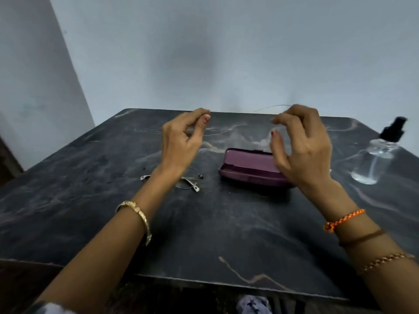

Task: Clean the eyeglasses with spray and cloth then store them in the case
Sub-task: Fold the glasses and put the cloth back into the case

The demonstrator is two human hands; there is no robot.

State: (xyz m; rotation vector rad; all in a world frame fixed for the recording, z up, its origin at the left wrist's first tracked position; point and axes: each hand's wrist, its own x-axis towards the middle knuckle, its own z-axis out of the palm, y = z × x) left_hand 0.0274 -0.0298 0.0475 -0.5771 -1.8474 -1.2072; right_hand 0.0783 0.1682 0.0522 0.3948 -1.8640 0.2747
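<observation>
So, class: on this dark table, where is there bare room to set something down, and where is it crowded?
Free: the near table strip between the forearms, and the left side beyond the eyeglasses. Crowded: the middle, where the glasses, the open purple case and both raised hands sit; the spray bottle takes the right edge.

The near half of the table (204,234) lies bare between the two forearms, giving wide room to reach in from the front edge. Farther in, three things stand in the way: the eyeglasses (181,180) lie flat under the left wrist, the open purple case (249,168) sits just right of them, partly behind the right hand (303,150), and the spray bottle (376,157) stands upright well apart near the right edge. The far left stretch of the table is open.
</observation>
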